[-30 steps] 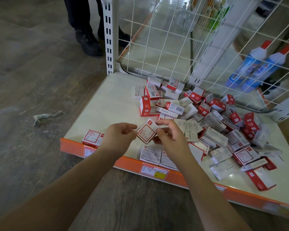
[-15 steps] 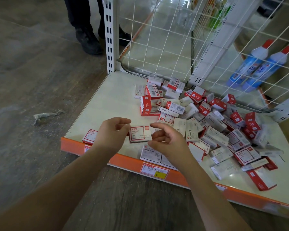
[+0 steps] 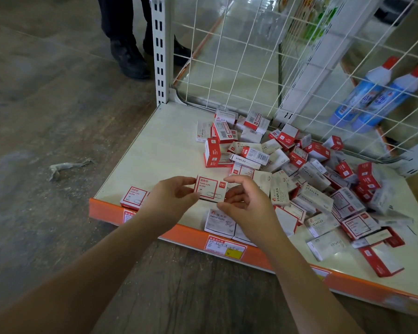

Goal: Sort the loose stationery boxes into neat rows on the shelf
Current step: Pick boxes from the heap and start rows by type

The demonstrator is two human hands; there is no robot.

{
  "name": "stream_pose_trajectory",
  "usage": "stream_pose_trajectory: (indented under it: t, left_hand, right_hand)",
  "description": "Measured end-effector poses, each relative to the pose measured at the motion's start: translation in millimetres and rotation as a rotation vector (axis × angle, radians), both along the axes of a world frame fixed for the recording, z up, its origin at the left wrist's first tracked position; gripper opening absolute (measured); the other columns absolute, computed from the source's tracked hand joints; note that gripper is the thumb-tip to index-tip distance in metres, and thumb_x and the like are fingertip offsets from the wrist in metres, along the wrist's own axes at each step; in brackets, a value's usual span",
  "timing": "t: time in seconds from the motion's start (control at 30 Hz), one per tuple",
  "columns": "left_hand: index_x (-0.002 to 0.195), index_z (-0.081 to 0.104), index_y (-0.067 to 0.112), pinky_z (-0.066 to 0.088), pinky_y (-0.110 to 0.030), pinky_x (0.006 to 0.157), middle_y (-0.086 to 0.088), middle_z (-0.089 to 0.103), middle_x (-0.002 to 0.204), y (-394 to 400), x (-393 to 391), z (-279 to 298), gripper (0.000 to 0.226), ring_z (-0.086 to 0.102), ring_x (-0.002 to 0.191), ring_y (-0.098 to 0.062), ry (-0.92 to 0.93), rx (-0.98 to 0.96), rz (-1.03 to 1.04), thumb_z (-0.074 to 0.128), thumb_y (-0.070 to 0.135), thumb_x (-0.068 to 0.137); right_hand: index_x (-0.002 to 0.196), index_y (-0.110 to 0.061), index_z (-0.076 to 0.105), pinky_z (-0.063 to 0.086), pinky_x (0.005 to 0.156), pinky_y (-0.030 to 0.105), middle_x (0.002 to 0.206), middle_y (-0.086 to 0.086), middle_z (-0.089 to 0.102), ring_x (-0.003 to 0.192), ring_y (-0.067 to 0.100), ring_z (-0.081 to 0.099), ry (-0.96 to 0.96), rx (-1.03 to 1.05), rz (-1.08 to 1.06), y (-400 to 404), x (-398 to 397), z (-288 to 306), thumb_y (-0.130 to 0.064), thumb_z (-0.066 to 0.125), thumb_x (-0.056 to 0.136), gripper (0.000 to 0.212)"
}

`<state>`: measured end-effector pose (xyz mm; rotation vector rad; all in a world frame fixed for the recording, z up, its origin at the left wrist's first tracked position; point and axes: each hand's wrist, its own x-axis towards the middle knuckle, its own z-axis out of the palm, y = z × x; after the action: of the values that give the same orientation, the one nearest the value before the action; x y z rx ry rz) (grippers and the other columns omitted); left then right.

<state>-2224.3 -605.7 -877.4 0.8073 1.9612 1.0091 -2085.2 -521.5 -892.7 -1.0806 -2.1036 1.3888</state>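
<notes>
Cream shelf (image 3: 164, 150) — heaped stationery boxes (image 3: 299, 174), orange-edged

Upper right, two blue bottles (image 3: 374, 95) behind wire mesh (image 3: 251, 56); someone's dark shoes (image 3: 130, 59) top centre; a crumpled scrap (image 3: 65, 166) left.

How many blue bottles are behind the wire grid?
2: the blue bottles lie side by side behind the wire grid, one left of the other. More could be hidden outside the frame.

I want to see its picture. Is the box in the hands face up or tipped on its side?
Face up. The box shows its printed front with the paper clip drawing; the left hand pinches its left edge and the right hand is at its right.
</notes>
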Motion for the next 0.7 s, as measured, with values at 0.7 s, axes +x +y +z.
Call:
stream_pose_trajectory:
  t: [0.7]
  left_hand:
    - [0.118, 0.060, 0.016, 0.035, -0.024, 0.093, -0.001, 0.057, 0.125, -30, -45, -21, 0.031, 0.050, 0.114, -0.017, 0.517, -0.096, 0.014, 0.049, 0.011, 0.090]
  right_hand:
    - [0.112, -0.023, 0.048, 0.038, 0.059, 0.011, 0.079, -0.018, 0.051, 0.071, -0.003, 0.051, -0.259, 0.051, 0.098, -3, -33, -3, -0.021, 0.070, 0.082, 0.038]
